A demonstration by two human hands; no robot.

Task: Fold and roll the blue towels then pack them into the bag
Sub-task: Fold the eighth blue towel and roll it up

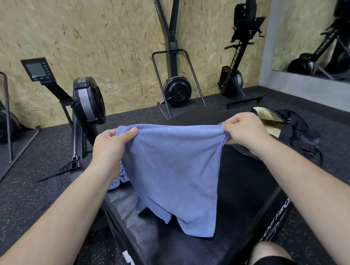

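A blue towel (175, 172) hangs spread in the air above a black padded box (240, 190). My left hand (110, 145) pinches its upper left corner and my right hand (243, 131) pinches its upper right corner, stretching the top edge between them. The towel's lower end drapes onto the box top. Another blue towel (117, 179) lies bunched on the box's left edge, mostly hidden behind my left forearm and the held towel. A black bag (292, 127) with a tan lining lies open at the box's far right corner.
Rowing machines (84, 100) and ski-type trainers (176, 87) stand along the wooden wall behind the box. A wall mirror (322, 21) is at right. Speckled rubber floor (23, 209) surrounds the box. My knees show at the bottom edge.
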